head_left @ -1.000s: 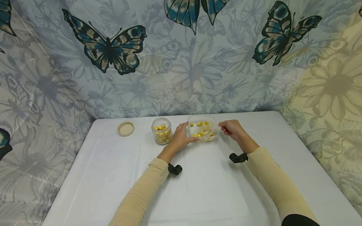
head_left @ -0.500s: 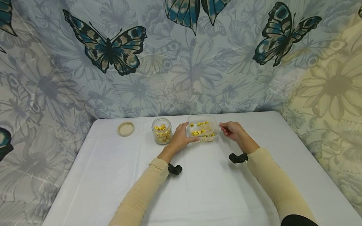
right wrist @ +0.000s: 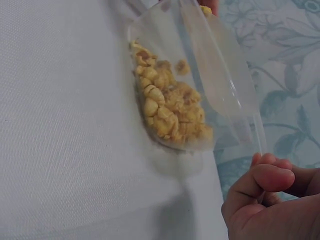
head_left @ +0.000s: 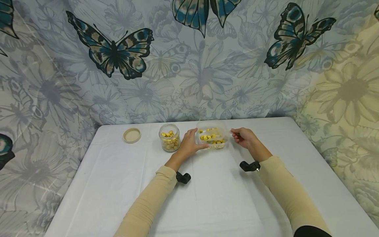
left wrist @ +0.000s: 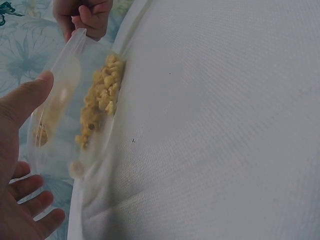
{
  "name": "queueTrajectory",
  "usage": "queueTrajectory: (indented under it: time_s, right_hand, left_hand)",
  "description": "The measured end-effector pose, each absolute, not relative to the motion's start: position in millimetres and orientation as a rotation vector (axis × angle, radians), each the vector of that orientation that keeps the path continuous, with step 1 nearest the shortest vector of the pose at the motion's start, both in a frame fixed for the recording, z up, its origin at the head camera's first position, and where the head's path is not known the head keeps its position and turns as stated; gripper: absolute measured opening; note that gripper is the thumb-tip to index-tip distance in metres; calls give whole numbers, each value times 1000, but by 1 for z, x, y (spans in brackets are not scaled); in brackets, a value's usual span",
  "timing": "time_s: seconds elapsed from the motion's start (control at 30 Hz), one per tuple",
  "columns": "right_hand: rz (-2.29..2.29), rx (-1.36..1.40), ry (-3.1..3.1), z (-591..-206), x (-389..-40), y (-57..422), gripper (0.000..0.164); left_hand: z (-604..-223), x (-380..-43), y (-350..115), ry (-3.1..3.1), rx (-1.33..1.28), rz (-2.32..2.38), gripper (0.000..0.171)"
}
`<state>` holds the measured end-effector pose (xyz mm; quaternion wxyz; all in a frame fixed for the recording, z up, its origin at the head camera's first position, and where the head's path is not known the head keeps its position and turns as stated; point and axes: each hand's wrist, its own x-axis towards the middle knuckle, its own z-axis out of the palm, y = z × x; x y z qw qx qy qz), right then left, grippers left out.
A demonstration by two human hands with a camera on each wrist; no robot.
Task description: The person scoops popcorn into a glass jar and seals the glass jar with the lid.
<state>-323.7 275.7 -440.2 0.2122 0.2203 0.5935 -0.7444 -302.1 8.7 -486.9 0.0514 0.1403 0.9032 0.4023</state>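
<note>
A clear plastic tub point(head_left: 213, 125) with yellow popcorn point(right wrist: 172, 107) in it is at the back of the table, between both hands. My left hand point(head_left: 188, 144) grips its left end, the thumb along the near side and the fingers toward the far side. In the left wrist view the left thumb point(left wrist: 32, 95) lies at the rim and the other fingers spread apart. At the opposite end, my right hand point(head_left: 242, 136) pinches the tub's edge between thumb and curled fingers. A pale oval patch point(right wrist: 215, 65) shows through the plastic wall.
Left of the tub stands an open glass jar point(head_left: 169, 138) partly filled with popcorn. Farther left, a round, pale-rimmed lid point(head_left: 131, 135) lies on the white-covered table point(head_left: 207, 197). A butterfly-patterned cloth point(head_left: 204, 82) hangs right behind the table's back edge.
Popcorn inside the tub has shifted, the pieces spreading into view across its middle. The right hand has moved very slightly toward the near side; the left hand stays in place.
</note>
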Motion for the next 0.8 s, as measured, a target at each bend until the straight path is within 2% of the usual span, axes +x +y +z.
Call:
queueTrajectory:
  time_s: [0.8]
  right_hand:
    - [-2170,626,1611,-434,-321,276,24]
  left_hand:
    - [-483,-301,9,2757,436,1190,99]
